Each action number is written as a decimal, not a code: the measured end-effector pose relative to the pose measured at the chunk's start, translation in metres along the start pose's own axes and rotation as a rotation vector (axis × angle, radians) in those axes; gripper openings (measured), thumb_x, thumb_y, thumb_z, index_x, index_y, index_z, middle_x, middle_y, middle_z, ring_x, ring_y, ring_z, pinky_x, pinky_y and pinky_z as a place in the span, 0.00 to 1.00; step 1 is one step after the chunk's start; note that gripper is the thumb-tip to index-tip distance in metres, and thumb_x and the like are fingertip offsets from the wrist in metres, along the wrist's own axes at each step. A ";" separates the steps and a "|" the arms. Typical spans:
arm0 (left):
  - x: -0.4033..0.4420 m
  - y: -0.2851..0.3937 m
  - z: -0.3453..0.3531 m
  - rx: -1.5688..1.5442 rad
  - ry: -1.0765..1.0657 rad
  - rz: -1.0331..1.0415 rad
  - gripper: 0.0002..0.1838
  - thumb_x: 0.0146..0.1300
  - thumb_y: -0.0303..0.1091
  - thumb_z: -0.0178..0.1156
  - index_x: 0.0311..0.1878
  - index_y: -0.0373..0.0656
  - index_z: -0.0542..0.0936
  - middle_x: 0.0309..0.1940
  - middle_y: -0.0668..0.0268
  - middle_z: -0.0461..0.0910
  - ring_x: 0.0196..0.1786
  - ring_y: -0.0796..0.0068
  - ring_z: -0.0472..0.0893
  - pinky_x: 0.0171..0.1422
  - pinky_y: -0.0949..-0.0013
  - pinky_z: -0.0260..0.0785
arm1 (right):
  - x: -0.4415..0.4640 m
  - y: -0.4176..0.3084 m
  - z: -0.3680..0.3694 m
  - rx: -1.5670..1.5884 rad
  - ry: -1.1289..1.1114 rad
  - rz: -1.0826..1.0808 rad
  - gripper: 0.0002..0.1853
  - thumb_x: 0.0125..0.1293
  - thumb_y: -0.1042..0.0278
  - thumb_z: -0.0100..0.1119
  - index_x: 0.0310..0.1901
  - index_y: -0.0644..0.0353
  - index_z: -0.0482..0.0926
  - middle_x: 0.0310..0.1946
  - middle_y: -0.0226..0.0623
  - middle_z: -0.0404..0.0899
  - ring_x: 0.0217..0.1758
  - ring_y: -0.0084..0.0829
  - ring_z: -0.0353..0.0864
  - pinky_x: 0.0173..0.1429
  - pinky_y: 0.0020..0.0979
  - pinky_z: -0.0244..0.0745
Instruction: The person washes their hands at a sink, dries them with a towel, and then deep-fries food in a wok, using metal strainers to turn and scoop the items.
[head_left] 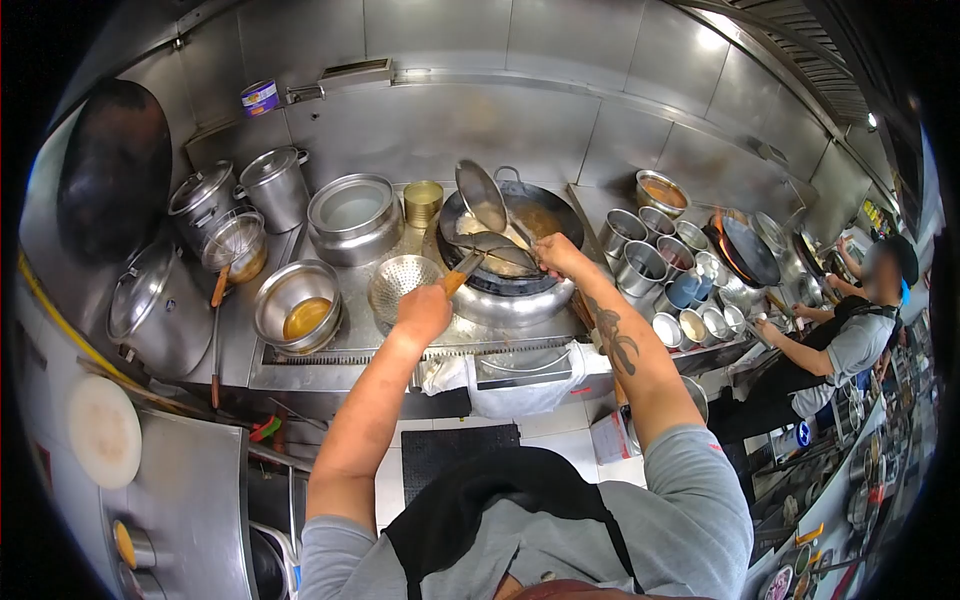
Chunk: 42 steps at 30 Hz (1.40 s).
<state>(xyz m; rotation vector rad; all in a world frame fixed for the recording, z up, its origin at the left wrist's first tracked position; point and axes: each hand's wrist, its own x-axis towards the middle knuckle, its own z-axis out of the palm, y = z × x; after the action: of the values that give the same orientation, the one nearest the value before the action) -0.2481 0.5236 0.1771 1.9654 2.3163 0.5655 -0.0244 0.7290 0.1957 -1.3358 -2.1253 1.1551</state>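
My left hand [425,312] is closed around the wooden handle [458,275] of a wok tool. Its dark metal head [488,243] reaches over the wok, and I cannot tell its exact shape. On the wok's right side, my right hand [558,255] grips the thin handle of a large round metal ladle [482,195], whose bowl is tilted up above the wok's left part. Brown liquid shows in the dark wok [572,215], and pale food [508,264] lies under the tools. A perforated strainer [405,287] rests beside my left hand.
A wide pot [352,218], a tin can [423,203] and a bowl of yellowish liquid [298,306] stand left of the wok. Several metal containers [641,266] crowd the right side. A white cloth [530,385] hangs at the front edge. Another person [845,340] works farther right.
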 end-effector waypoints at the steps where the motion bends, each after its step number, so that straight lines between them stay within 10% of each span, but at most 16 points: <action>1: 0.001 0.000 0.000 0.003 -0.005 0.004 0.15 0.58 0.36 0.57 0.46 0.37 0.76 0.34 0.50 0.82 0.40 0.50 0.83 0.47 0.54 0.74 | -0.001 0.003 -0.001 -0.012 -0.003 0.026 0.11 0.65 0.65 0.49 0.32 0.63 0.78 0.16 0.33 0.73 0.11 0.24 0.67 0.13 0.29 0.61; 20: 0.020 0.005 -0.031 0.111 -0.089 0.023 0.17 0.58 0.38 0.54 0.49 0.42 0.78 0.38 0.51 0.82 0.44 0.50 0.81 0.50 0.52 0.72 | -0.036 0.061 -0.121 0.308 0.069 0.357 0.08 0.63 0.73 0.44 0.30 0.66 0.73 0.19 0.38 0.76 0.15 0.25 0.71 0.16 0.29 0.62; 42: 0.013 0.027 -0.033 0.123 -0.032 -0.029 0.12 0.57 0.36 0.56 0.43 0.41 0.77 0.34 0.54 0.82 0.41 0.51 0.81 0.46 0.51 0.72 | 0.056 0.163 -0.007 1.186 -0.297 0.271 0.08 0.70 0.66 0.47 0.46 0.59 0.69 0.23 0.32 0.74 0.15 0.20 0.64 0.15 0.23 0.58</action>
<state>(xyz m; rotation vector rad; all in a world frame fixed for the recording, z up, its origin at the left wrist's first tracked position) -0.2342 0.5316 0.2183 1.9714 2.4104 0.3951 0.0453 0.8158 0.0640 -0.8650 -0.9495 2.2810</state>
